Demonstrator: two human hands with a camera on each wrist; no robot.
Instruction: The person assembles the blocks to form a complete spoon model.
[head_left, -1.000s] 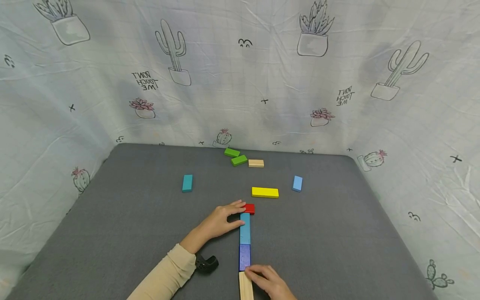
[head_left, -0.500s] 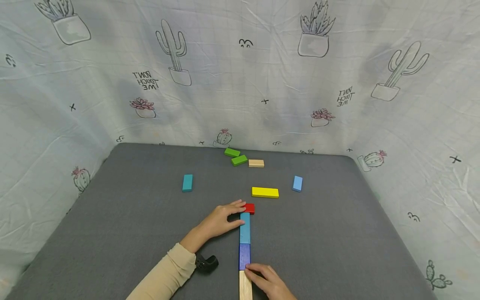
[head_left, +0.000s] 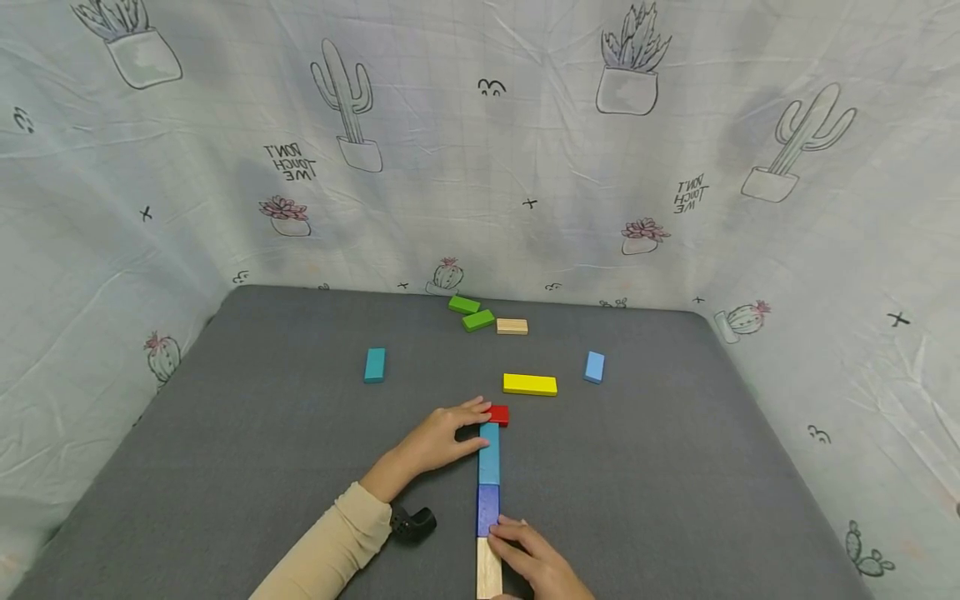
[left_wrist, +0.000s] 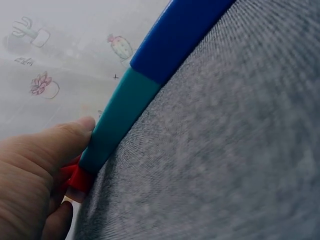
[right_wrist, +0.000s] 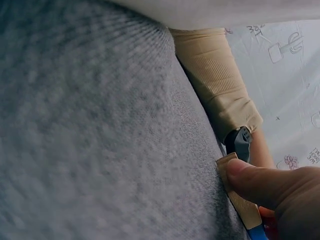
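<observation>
A straight row of blocks runs away from me: a plain wooden block, a violet-blue block, a light blue block and a red block across the far end. My left hand rests its nearly straight fingertips on the red block, its thumb against the light blue one. My right hand holds the wooden block from the right, fingers near its joint with the violet-blue block. In the right wrist view the thumb presses near the wooden block's other end.
Past the row lie a yellow block, a teal block and a pale blue block. Farther back are two green blocks and a small wooden block. A patterned cloth surrounds the grey table.
The row has shifted slightly away from me, and the wooden block sits straighter in line. My right fingers have moved a little forward; the left hand keeps nearly the same place.
</observation>
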